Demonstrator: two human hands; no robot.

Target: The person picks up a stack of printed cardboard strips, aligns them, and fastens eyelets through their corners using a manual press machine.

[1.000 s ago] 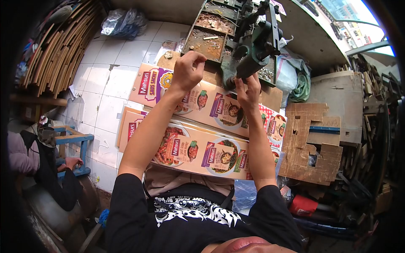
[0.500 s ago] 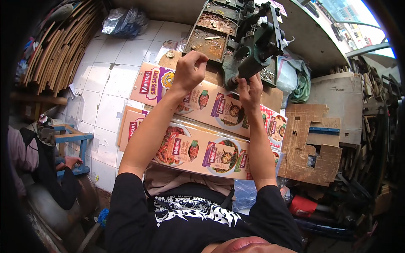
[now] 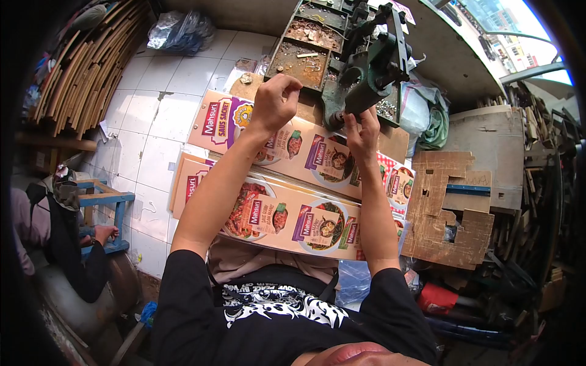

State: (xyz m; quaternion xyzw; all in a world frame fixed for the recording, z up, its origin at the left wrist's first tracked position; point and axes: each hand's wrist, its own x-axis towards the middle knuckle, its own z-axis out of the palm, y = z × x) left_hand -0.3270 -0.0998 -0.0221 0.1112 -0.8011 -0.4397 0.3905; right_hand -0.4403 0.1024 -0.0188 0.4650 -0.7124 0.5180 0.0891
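My left hand [image 3: 276, 105] hovers over the upper printed Mahsuri board [image 3: 244, 139], beside the front of the green metal parts tray [image 3: 299, 67]. Its fingers are curled, thumb against fingertips; whatever they may pinch is too small to make out. Right under the head of a dark green hand press [image 3: 368, 82], my right hand [image 3: 364, 131] has its thumb and fingers closed close to the press's lower tip. What they hold there is hidden. The upper board lies partly under the press. A second Mahsuri board [image 3: 287, 221] lies nearer my body, beneath my forearms.
Small metal pieces lie in the tray's compartments. To the right is a cut-out brown board [image 3: 448, 210], with stacked wood strips beyond. A co-worker's hand [image 3: 105, 234] rests by a blue stool [image 3: 104, 198] at left. Brown slats [image 3: 85, 73] lean behind.
My hands and the boards stay almost where they were. At the left, the co-worker's hand and arm have shifted slightly.
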